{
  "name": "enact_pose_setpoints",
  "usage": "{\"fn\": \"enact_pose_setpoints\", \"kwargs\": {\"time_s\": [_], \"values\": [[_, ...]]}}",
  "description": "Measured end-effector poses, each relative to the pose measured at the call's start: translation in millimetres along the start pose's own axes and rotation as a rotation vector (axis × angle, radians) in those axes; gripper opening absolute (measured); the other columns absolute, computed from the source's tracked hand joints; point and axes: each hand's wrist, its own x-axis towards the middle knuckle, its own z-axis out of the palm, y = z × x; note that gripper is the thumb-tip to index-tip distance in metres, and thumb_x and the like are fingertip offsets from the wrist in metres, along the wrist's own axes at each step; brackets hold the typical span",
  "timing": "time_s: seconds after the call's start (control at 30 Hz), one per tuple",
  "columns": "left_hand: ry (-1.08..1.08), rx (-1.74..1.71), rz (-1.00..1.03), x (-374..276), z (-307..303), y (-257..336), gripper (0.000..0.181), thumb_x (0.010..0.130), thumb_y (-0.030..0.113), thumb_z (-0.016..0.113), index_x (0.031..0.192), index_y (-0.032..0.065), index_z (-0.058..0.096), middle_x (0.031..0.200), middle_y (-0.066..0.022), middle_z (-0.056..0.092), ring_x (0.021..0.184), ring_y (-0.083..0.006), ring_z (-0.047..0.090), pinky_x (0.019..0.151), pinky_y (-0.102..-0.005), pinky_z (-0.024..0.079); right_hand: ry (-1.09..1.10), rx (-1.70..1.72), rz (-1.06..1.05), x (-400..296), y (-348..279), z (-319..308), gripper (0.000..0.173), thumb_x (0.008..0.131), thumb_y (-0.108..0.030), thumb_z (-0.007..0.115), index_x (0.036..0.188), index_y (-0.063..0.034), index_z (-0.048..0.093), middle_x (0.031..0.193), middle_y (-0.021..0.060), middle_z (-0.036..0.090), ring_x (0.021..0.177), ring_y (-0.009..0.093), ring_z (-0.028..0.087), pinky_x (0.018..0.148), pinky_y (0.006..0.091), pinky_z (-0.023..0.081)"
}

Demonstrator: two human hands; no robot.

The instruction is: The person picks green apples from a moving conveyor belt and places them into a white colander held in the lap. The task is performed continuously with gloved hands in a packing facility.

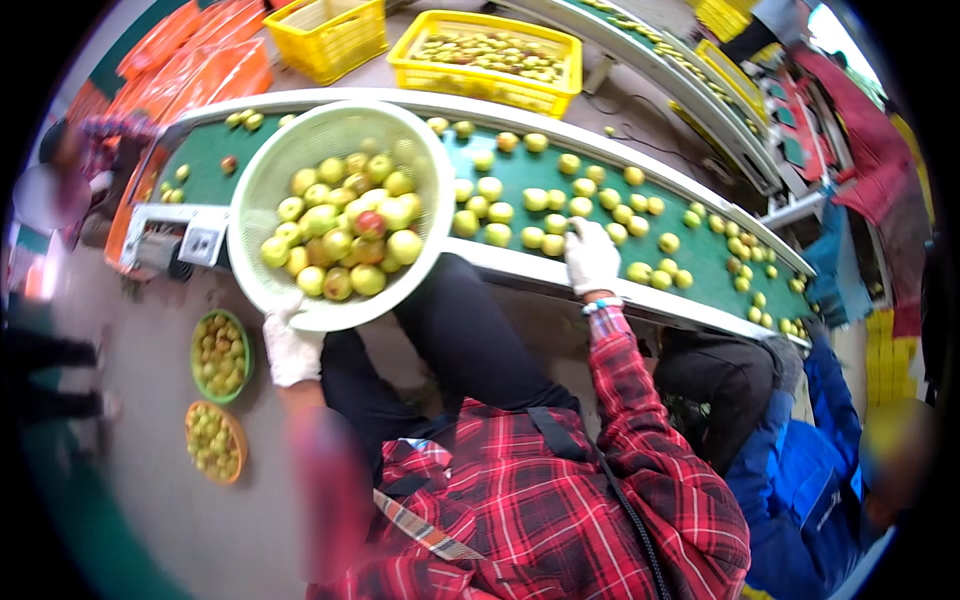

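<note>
A pale green plastic colander [276,161] stands over my lap and the near side of the conveyor. Round yellow-green fruits [319,219] fill its bottom, with a redder one [370,224] on top. My left hand [291,349], in a white glove, grips the colander's near rim. Over the green conveyor belt [716,281], my white-gloved right hand [592,259] reaches among loose fruits [535,199]. Its fingertips are at a fruit near the belt's near edge; whether they hold it is hidden.
Below left, a green basket [247,360] and an orange basket [241,450] of fruit stand on the floor. Beyond the belt are yellow crates [409,71] and another conveyor [660,127]. A person in blue [795,465] sits close on my right; another person [112,142] is at far left.
</note>
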Motion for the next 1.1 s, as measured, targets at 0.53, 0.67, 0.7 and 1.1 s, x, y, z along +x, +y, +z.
{"fn": "enact_pose_setpoints", "kwargs": {"time_s": [0.53, 0.67, 0.7, 1.1], "values": [[-0.021, -0.008, -0.053, -2.0, 13.6, 4.1, 0.041, 0.085, 0.004, 0.059, 0.125, -0.0056, 0.054, 0.12, -0.0201, 0.06, 0.114, -0.0341, 0.06, 0.104, -0.0494, 0.048, 0.216, 0.567, 0.083, 2.6, 7.7, -6.5, 0.013, 0.092, -0.012, 0.066, 0.102, -0.007, 0.072, 0.094, 0.0146, 0.072, 0.086, 0.031, 0.07, 0.078, 0.0376, 0.054], [0.019, 0.093, -0.023, 0.0, 3.2, 11.2, 0.038, 0.086, 0.007, 0.059, 0.121, -0.0053, 0.055, 0.117, -0.0208, 0.061, 0.112, -0.033, 0.061, 0.101, -0.0476, 0.049, 0.214, 0.957, 0.471, 7.0, 18.0, -7.2, 0.018, 0.093, -0.008, 0.068, 0.109, 0.0013, 0.073, 0.101, 0.0066, 0.074, 0.092, 0.012, 0.067, 0.084, 0.0275, 0.054], [0.031, 0.113, -0.026, 0.2, 4.3, 12.1, 0.037, 0.086, 0.008, 0.06, 0.12, -0.0051, 0.055, 0.117, -0.0209, 0.061, 0.11, -0.0328, 0.061, 0.1, -0.0472, 0.05, 0.221, 0.942, 0.456, 8.2, 22.1, -7.7, 0.019, 0.093, -0.008, 0.068, 0.109, 0.0017, 0.072, 0.101, 0.0076, 0.074, 0.092, 0.013, 0.067, 0.086, 0.0277, 0.054], [-0.028, 0.806, 0.197, -36.2, -56.7, 59.1, 0.032, 0.086, 0.013, 0.062, 0.115, -0.0009, 0.057, 0.111, -0.015, 0.064, 0.106, -0.0299, 0.064, 0.097, -0.044, 0.052, 0.207, 0.633, 0.22, 3.5, 31.2, -8.3, 0.018, 0.092, -0.013, 0.068, 0.104, -0.0021, 0.073, 0.099, 0.0158, 0.073, 0.092, 0.028, 0.071, 0.085, 0.0352, 0.054]]}}
